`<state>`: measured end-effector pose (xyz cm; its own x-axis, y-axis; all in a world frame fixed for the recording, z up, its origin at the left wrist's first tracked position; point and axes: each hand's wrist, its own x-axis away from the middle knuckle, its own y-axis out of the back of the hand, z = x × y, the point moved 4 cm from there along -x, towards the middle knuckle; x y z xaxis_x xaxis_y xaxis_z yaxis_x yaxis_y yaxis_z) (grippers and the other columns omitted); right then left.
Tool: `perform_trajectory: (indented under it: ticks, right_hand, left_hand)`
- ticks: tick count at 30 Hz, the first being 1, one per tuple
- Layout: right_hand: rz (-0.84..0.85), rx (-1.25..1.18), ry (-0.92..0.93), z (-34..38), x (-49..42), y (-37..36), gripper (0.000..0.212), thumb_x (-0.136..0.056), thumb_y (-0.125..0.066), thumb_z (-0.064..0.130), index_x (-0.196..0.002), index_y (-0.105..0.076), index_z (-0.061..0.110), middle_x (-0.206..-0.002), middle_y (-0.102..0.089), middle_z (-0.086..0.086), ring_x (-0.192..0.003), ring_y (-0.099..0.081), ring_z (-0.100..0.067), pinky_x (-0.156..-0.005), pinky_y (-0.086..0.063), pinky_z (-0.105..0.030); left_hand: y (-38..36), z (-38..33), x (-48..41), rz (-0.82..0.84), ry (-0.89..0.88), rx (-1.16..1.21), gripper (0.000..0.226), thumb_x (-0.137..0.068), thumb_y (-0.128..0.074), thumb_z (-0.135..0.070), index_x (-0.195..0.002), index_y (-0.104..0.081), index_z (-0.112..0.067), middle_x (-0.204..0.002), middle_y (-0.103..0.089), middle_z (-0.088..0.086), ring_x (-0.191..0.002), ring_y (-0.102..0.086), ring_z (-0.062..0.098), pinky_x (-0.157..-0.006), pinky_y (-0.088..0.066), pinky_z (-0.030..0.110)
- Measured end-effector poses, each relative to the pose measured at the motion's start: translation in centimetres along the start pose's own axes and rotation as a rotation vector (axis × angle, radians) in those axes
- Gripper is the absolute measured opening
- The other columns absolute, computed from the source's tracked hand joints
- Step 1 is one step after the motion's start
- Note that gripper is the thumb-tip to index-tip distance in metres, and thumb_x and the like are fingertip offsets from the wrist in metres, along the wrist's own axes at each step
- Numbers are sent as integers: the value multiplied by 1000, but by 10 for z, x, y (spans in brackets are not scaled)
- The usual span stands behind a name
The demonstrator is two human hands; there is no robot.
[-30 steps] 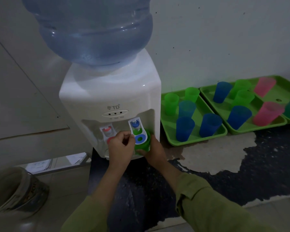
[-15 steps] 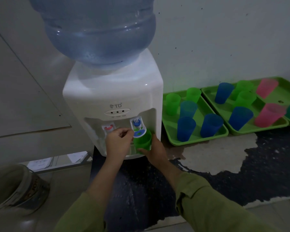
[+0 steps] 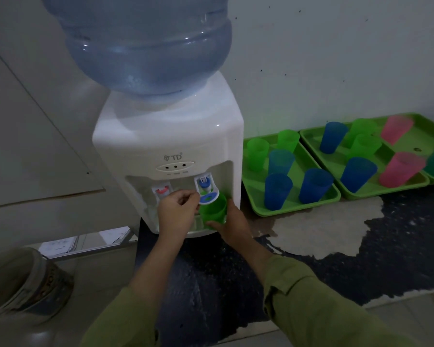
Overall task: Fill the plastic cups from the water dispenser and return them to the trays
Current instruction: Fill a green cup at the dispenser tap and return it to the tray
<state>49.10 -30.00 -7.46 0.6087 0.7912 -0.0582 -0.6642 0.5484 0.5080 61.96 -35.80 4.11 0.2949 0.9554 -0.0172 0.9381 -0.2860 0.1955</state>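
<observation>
Water bottle (image 3: 145, 46): a large blue bottle sits upended on top of the dispenser, far left.
Water dispenser (image 3: 168, 136): a white countertop unit that stands at the left end of the bench, against a pale wall.
Bench (image 3: 398, 249): a dark, speckled top with a wide worn patch just right of the dispenser.
Left tray (image 3: 296, 209): a green tray beside the dispenser that carries five upright cups, two green at the far end and three blue nearer.
Right tray (image 3: 386, 190): a green tray that touches the left tray and holds blue, green and pink cups; a further tray shows at the frame's edge.
Right hand (image 3: 232, 221): wrapped round the lower part of the green cup from the right, a green sleeve behind it.
Left hand (image 3: 177, 216): fingers curled, tips on the lever of the blue tap.
Green cup (image 3: 212, 211): held upright in the dispenser's recess, its mouth directly under the blue tap; its water level cannot be made out.
Blue tap (image 3: 207, 190): the right-hand spout, its lever over the cup's rim.
Red tap (image 3: 162, 191): the left-hand spout, just beyond the left hand.
</observation>
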Motion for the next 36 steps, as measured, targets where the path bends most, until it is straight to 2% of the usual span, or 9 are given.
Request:
perform_trajectory:
  ticks: [11,15,24,29,32,36]
  right_hand:
    - [0,-6,19,2,0,1,75,-66,-84,26,-129,-45,12,-125,-60,-9,-114,-58,-25,-94,-48,-36]
    - [4,8,21,1,0,1,78,-65,-84,28,-130,-44,13,-124,-60,-9,-114,-58,-25,-94,-48,-39]
    - [14,29,2,-2,-1,-1,79,-65,-83,32,-131,-43,15,-124,-60,-8,-113,-58,-25,-94,-49,-40]
    - [12,38,17,-2,-1,-1,79,-66,-82,34,-131,-42,14,-123,-61,-8,-113,-58,-26,-92,-49,-42]
    - [17,49,19,-2,-1,-1,80,-66,-82,37,-131,-42,15,-123,-61,-8,-113,-58,-26,-92,-49,-43]
    - [22,42,27,-2,-1,-1,78,-65,-81,37,-130,-42,15,-123,-61,-8,-113,-58,-26,-92,-50,-42]
  left_hand:
    - [0,-1,-1,14,14,11,27,-84,-60,-2,-64,-63,-19,-42,-59,-9,-40,-51,0,-49,-48,17]
    - [0,0,-1,23,24,29,19,-85,-59,-1,-70,-65,-11,-42,-59,-9,-40,-51,0,-46,-47,13]
    - [0,-2,0,29,27,34,17,-85,-60,0,-72,-65,-10,-49,-59,-4,-39,-51,-1,-46,-48,13]
    - [0,-2,-1,34,35,38,19,-85,-60,-1,-70,-65,-12,-45,-60,-7,-40,-52,-1,-47,-48,13]
    - [0,-3,0,28,38,37,13,-85,-60,-1,-74,-66,-5,-50,-60,-3,-40,-51,-1,-46,-47,13]
    - [0,-4,1,39,40,42,10,-86,-59,0,-78,-66,-2,-44,-59,-7,-40,-51,-1,-45,-47,12]
